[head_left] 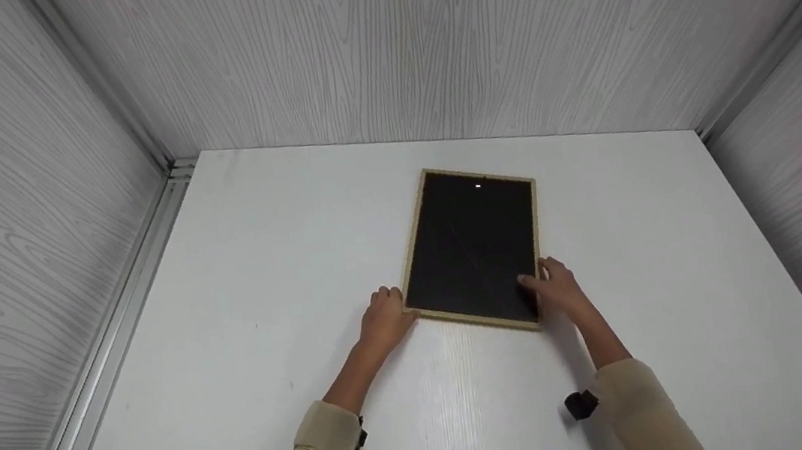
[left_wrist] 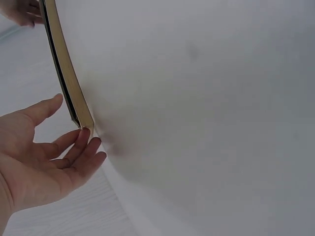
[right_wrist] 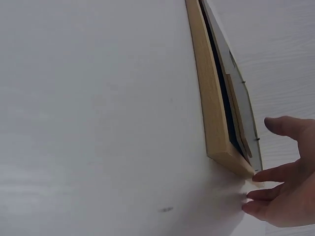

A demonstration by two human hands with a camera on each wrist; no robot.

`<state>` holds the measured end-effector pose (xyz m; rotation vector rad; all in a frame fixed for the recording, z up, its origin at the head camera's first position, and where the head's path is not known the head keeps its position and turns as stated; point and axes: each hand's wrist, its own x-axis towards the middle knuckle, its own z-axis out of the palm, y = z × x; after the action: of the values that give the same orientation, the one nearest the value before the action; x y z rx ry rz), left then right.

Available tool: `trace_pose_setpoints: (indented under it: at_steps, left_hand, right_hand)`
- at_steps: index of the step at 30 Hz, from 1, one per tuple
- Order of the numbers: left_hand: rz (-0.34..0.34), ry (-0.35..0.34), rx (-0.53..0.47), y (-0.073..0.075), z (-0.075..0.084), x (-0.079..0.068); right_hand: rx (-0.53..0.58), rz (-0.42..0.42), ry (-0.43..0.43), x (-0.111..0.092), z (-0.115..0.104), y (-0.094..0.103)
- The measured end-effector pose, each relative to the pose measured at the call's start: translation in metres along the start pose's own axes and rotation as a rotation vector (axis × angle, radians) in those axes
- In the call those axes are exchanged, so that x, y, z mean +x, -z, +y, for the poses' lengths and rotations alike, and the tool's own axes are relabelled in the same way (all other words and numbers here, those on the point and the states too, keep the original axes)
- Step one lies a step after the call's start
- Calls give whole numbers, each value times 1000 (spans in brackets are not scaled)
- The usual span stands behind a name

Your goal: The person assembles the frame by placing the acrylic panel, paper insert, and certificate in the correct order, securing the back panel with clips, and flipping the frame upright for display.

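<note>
With fingers loosely spread, left hand [head_left: 385,320] and right hand [head_left: 559,288] apparently adjust the board [head_left: 473,247] at its near end; lifting would call for firmer pinching.

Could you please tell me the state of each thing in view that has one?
Wooden frame: set slightly askew
Dark panel: inside the frame, facing up, catching a light
Left hand: relaxed, at the frame's near left corner
Right hand: thumb over the panel
Tabletop: slightly marked
Sleeves: wrists bare
</note>
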<state>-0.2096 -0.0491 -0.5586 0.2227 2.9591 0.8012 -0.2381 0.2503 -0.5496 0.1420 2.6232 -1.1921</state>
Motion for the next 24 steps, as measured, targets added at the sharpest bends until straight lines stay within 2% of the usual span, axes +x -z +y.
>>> trace_pose_setpoints:
  at_steps: [4,9,12,16,19,24]
  left_hand:
    - [8,3,11,-5,9,-4]
    - [-16,26,-151,-10,12,1]
    - [-33,36,-190,-13,15,6]
    - [-28,42,-137,-17,18,14]
    - [3,42,-103,-17,21,19]
    - [58,50,-60,-18,27,28]
  right_hand:
    - [-68,34,58,-3,4,-2]
    - [-180,53,99,-24,0,-23]
    - [-208,84,123,-34,-4,-36]
    - [-222,125,104,-39,-9,-49]
    - [-211,150,75,-36,-12,-54]
    - [-135,137,38,-27,-16,-53]
